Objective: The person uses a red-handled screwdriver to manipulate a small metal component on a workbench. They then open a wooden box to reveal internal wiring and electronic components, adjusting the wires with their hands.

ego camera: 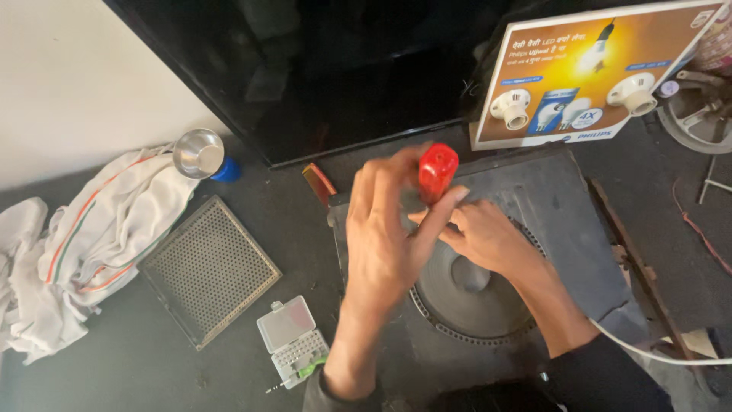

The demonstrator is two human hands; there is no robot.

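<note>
My left hand [389, 236] is wrapped around a screwdriver with a red handle [437, 172], held upright over a dark speaker box [564, 221]. The shaft and tip are hidden behind my fingers. My right hand [488, 236] rests flat on the box just right of the left hand, fingers touching near the tool's lower end, over the round black speaker cone [465, 297].
A perforated metal grille [210, 271] lies left of the box, with an open clear case of screwdriver bits [292, 339] below it. A white striped cloth [91, 244], a steel cup [198, 152], a black screen [320, 69], a printed cardboard box [595, 72] and a white cable [656, 352] surround the area.
</note>
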